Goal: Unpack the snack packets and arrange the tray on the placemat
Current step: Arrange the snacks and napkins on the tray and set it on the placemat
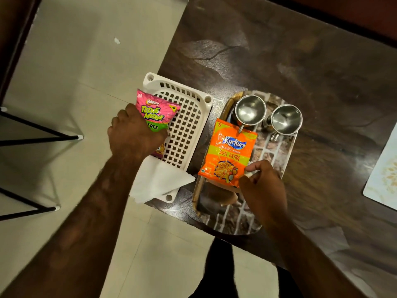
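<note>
The fingers (257, 165) of the right hand (263, 188) are pinched narrow on the corner of the orange packet (229, 151) at its 5 o'clock end. The fingers (131, 109) of the left hand (133, 135) are curled round the lower half of the pink packet (158, 112), the thumb across its face. From where I stand both packets look light and puffed with air, their film thin, glossy and slippery, and the snacks inside would crush under a hard squeeze. I'd take each by its crimped seam or a corner, as the right hand does. The orange packet sits over the tray (233, 221), face up, its long axis running 12 to 6 with the top tipped slightly towards 1 and touching the handle of the nearer steel cup (250, 109). A second steel cup (286, 119) stands just beside that one, at its 3 o'clock. The pink packet is over the white basket (189, 130), face up, top towards 12. I cannot tell whether it rests on the grid or is lifted. The basket lies just beside the tray at its 9 o'clock, hanging over the edge of the worktop (300, 61), with a white napkin (159, 179) at its 6 o'clock end. The placemat (382, 177) is well apart, at the tray's 3 o'clock.
</note>
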The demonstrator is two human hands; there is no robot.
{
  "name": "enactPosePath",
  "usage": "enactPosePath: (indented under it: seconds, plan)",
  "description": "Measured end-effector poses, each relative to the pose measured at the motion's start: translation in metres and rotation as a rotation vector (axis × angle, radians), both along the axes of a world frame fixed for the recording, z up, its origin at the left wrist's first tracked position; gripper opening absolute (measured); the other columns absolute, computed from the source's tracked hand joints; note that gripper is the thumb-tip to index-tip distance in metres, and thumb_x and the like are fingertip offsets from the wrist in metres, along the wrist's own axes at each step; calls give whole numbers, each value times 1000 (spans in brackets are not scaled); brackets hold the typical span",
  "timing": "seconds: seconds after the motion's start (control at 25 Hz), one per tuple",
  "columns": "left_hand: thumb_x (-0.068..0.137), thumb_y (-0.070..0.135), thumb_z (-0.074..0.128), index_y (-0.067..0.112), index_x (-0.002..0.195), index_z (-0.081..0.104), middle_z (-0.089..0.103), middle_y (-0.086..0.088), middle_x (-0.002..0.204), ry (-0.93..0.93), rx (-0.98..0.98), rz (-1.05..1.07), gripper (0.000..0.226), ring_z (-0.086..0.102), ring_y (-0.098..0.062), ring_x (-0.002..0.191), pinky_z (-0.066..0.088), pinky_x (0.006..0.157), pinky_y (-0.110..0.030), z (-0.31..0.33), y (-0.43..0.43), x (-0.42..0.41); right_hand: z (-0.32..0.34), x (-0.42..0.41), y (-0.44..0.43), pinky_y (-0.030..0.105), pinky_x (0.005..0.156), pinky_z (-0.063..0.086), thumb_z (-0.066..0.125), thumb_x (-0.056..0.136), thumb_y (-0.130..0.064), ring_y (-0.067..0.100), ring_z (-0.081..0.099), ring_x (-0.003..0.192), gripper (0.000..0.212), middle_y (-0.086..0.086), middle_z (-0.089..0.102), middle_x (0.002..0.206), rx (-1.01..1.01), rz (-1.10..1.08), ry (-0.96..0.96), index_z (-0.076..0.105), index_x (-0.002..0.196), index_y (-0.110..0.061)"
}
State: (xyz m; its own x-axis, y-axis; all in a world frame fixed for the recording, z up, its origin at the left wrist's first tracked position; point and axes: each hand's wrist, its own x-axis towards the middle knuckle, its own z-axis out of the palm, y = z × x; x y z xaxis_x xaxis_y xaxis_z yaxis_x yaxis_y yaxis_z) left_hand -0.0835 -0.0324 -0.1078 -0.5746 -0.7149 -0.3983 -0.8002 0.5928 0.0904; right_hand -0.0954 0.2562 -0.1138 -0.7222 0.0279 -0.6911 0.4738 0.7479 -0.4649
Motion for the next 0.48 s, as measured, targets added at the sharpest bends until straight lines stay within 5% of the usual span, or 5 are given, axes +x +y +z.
enactPosePath:
  seconds: [0.16, 0.24, 0.4, 0.48]
  plan:
    - [74, 35, 72, 6, 124, 50, 59, -17, 122, 248, -39, -31, 62, 55, -42, 114, 47, 94, -50, 5, 11, -5, 3, -17, -2, 17, 51, 46, 69, 95, -13, 0, 62, 47, 20, -10, 63, 58, -128, 71, 16, 64, 93, -31]
    - [73, 37, 71, 8, 123, 51, 61, -14, 119, 386, 27, -12, 61, 58, -38, 111, 50, 94, -50, 17, 16, -10, 8, -24, -3, 20, 51, 51, 70, 97, -7, -1, 61, 43, 27, -10, 59, 53, -231, 97, 5, 65, 89, -32]
    - [69, 47, 76, 17, 125, 50, 67, -1, 117, 624, 317, 41, 69, 67, -19, 104, 55, 92, -43, 52, 56, -17, 21, -36, -13, 34, 65, 56, 78, 96, -16, 4, 69, 61, 16, -7, 68, 68, -522, -53, -37, 70, 99, -30]
    - [69, 49, 78, 25, 128, 50, 66, 5, 118, 584, 467, 43, 69, 66, -15, 107, 55, 93, -42, 59, 93, -13, 27, -38, -16, 30, 69, 59, 83, 86, -40, 7, 77, 81, 34, -8, 78, 89, -677, -146, -185, 71, 116, -28]
